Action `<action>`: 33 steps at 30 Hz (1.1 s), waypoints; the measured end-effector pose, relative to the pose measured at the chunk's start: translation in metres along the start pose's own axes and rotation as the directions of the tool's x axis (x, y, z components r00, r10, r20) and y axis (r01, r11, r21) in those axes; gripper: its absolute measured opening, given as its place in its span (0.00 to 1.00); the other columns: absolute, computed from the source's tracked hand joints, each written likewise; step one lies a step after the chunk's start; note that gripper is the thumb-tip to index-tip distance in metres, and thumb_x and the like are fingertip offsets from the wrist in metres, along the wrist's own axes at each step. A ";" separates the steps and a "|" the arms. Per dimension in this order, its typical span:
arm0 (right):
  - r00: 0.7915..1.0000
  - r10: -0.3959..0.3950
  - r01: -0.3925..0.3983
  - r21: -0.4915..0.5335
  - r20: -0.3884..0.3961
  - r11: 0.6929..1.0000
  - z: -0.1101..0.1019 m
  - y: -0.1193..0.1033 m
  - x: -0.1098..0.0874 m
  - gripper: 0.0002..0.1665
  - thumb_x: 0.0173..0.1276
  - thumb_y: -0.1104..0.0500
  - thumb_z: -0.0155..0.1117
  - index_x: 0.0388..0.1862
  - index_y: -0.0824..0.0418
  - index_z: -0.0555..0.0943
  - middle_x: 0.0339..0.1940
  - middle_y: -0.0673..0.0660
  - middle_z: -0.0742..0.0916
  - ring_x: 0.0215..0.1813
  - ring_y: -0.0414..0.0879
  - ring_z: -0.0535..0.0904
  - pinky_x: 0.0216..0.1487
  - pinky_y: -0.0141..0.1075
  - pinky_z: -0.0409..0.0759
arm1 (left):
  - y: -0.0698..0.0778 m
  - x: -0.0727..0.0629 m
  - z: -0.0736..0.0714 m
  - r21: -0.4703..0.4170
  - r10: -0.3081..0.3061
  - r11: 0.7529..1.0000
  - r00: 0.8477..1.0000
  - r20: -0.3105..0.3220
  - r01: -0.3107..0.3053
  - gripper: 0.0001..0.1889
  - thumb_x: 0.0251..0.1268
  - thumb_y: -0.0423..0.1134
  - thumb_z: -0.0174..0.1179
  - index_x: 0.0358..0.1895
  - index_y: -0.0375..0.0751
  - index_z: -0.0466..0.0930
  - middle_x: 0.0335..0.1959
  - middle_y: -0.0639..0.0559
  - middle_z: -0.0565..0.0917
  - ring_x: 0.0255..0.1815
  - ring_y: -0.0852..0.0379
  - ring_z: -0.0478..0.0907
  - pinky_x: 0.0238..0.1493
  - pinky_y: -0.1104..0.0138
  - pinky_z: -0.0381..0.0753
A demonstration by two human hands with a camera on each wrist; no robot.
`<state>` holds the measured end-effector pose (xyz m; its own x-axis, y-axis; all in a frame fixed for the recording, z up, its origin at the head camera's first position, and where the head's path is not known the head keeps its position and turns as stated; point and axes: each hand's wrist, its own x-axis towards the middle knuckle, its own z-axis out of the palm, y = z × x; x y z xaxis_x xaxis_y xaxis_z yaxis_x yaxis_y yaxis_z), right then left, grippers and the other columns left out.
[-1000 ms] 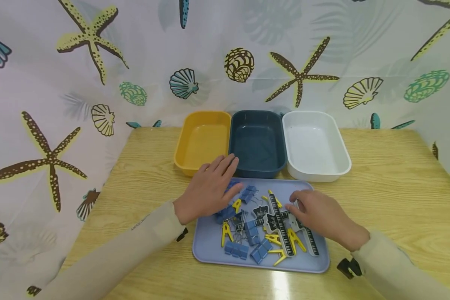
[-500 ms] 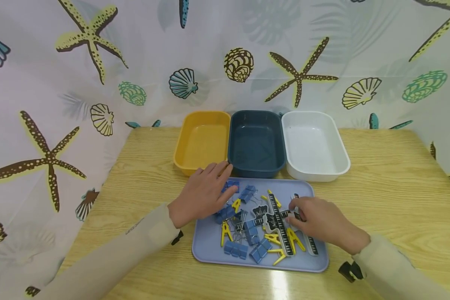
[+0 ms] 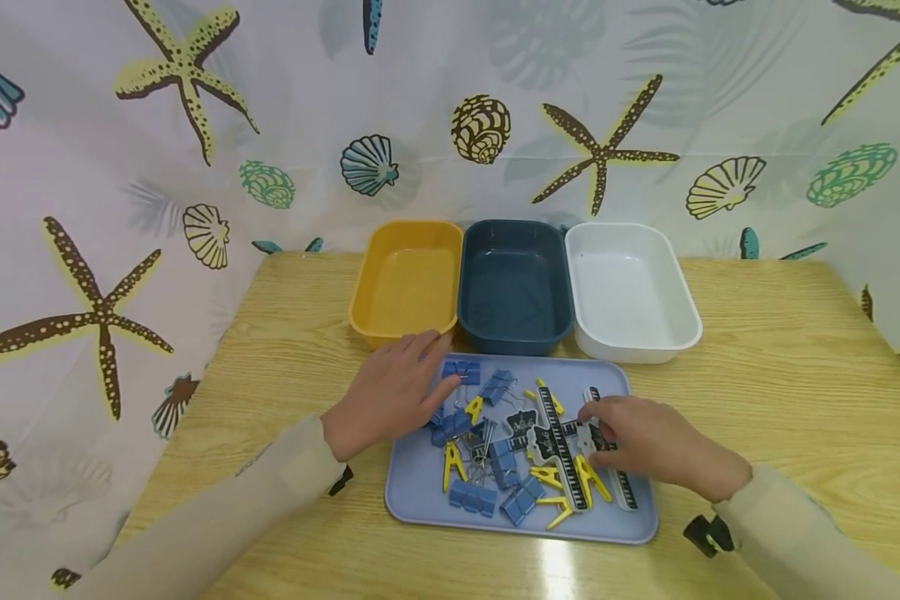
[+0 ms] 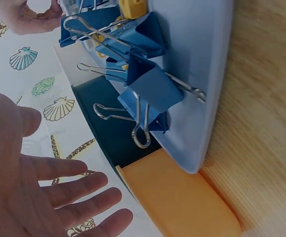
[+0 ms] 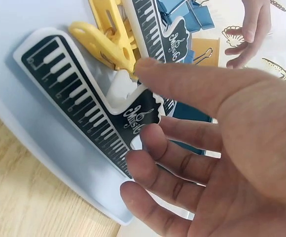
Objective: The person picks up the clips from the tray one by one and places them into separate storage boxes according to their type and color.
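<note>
My left hand hovers over the left end of the tray, fingers extended and holding nothing. Beneath it lie blue binder clips with silver wire handles, seen close in the left wrist view. My right hand is over the tray's right side, thumb and bent fingers spread apart around the tab of a black-and-white piano-key clip marked "Music". That clip lies flat on the tray. Left of it, a second piano-key clip lies among yellow clothespins, crossing another one beneath.
The lavender tray sits on a wooden table. Behind it stand a yellow bin, a dark blue bin and a white bin in a row. A seashell-print cloth hangs behind the table.
My left hand has drawn back to the left and toward me, uncovering more blue binder clips. My right thumb has lowered, widening its gap from the fingers around the piano-key clip's tab.
</note>
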<state>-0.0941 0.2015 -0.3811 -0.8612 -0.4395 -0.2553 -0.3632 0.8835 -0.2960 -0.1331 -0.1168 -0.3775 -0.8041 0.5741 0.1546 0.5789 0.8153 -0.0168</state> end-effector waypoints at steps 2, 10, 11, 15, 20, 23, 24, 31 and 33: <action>1.000 0.001 -0.001 -0.006 0.008 1.000 0.000 0.000 0.001 0.29 0.51 0.50 0.76 0.51 0.60 0.81 0.22 0.46 0.73 0.26 0.38 0.67 0.26 0.31 0.64 | -0.001 -0.002 0.001 0.001 -0.004 1.000 1.000 0.009 0.004 0.31 0.73 0.59 0.44 0.69 0.41 0.66 0.64 0.45 0.74 0.62 0.49 0.75 0.62 0.56 0.76; 1.000 -0.005 0.006 -0.041 0.022 0.999 0.001 0.000 0.000 0.33 0.46 0.49 0.79 0.51 0.61 0.81 0.28 0.46 0.76 0.30 0.39 0.69 0.29 0.31 0.66 | -0.008 -0.012 0.008 -0.005 0.003 1.000 1.000 -0.021 -0.003 0.31 0.73 0.58 0.44 0.70 0.41 0.66 0.63 0.44 0.74 0.61 0.50 0.75 0.56 0.56 0.79; 1.000 -0.006 0.007 -0.046 0.021 0.999 0.001 0.000 0.000 0.33 0.46 0.48 0.79 0.51 0.61 0.82 0.28 0.46 0.76 0.30 0.39 0.69 0.29 0.31 0.66 | -0.008 -0.014 0.009 -0.009 0.004 1.000 1.000 -0.024 -0.005 0.31 0.73 0.57 0.44 0.69 0.41 0.66 0.63 0.44 0.74 0.60 0.50 0.75 0.56 0.56 0.79; 1.000 -0.010 0.011 -0.056 0.013 0.998 0.002 0.000 0.001 0.32 0.46 0.49 0.79 0.50 0.60 0.82 0.28 0.46 0.76 0.30 0.39 0.68 0.29 0.31 0.66 | -0.011 -0.017 0.012 -0.020 -0.001 1.000 1.000 -0.019 0.000 0.31 0.73 0.58 0.44 0.69 0.40 0.66 0.63 0.44 0.74 0.59 0.50 0.76 0.55 0.57 0.80; 1.000 -0.003 0.004 -0.064 0.013 0.998 0.001 0.000 0.001 0.32 0.46 0.49 0.79 0.50 0.60 0.82 0.29 0.46 0.76 0.31 0.39 0.69 0.29 0.31 0.67 | -0.012 -0.021 0.015 -0.011 -0.008 1.000 1.000 0.004 0.008 0.33 0.74 0.60 0.41 0.70 0.40 0.65 0.63 0.44 0.74 0.58 0.50 0.77 0.52 0.57 0.81; 1.000 0.001 0.000 -0.069 0.011 0.998 0.000 -0.001 0.002 0.32 0.46 0.49 0.79 0.50 0.60 0.82 0.29 0.46 0.76 0.31 0.39 0.69 0.30 0.31 0.68 | -0.013 -0.023 0.017 -0.011 -0.016 1.000 1.000 0.020 0.017 0.33 0.73 0.60 0.41 0.70 0.40 0.65 0.63 0.44 0.74 0.57 0.49 0.77 0.51 0.56 0.81; 1.000 0.000 0.001 -0.068 0.007 0.998 0.000 -0.001 0.002 0.32 0.46 0.49 0.79 0.50 0.60 0.82 0.30 0.46 0.76 0.31 0.39 0.69 0.30 0.31 0.68 | -0.014 -0.024 0.017 -0.011 -0.021 1.000 0.999 0.025 0.022 0.33 0.73 0.60 0.41 0.70 0.40 0.65 0.63 0.44 0.74 0.57 0.49 0.77 0.51 0.56 0.81; 0.999 -0.024 0.022 -0.073 -0.027 0.997 -0.002 0.000 0.001 0.30 0.48 0.50 0.78 0.48 0.61 0.82 0.32 0.47 0.79 0.31 0.38 0.71 0.30 0.31 0.71 | -0.016 -0.029 0.019 -0.009 -0.040 0.999 0.998 0.055 0.041 0.33 0.73 0.59 0.43 0.69 0.38 0.66 0.63 0.42 0.74 0.58 0.48 0.78 0.49 0.55 0.82; 0.999 -0.029 0.027 -0.074 -0.031 0.997 -0.002 0.001 0.002 0.28 0.48 0.50 0.78 0.48 0.61 0.83 0.32 0.47 0.80 0.31 0.38 0.71 0.30 0.31 0.71 | -0.016 -0.030 0.020 -0.007 -0.046 0.999 0.997 0.069 0.046 0.33 0.73 0.60 0.42 0.69 0.38 0.65 0.63 0.42 0.74 0.58 0.48 0.77 0.48 0.56 0.82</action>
<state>-0.0967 0.2021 -0.3797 -0.8610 -0.4596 -0.2177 -0.4112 0.8811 -0.2337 -0.1216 -0.1455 -0.4019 -0.8372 0.5400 0.0872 0.5418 0.8405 -0.0030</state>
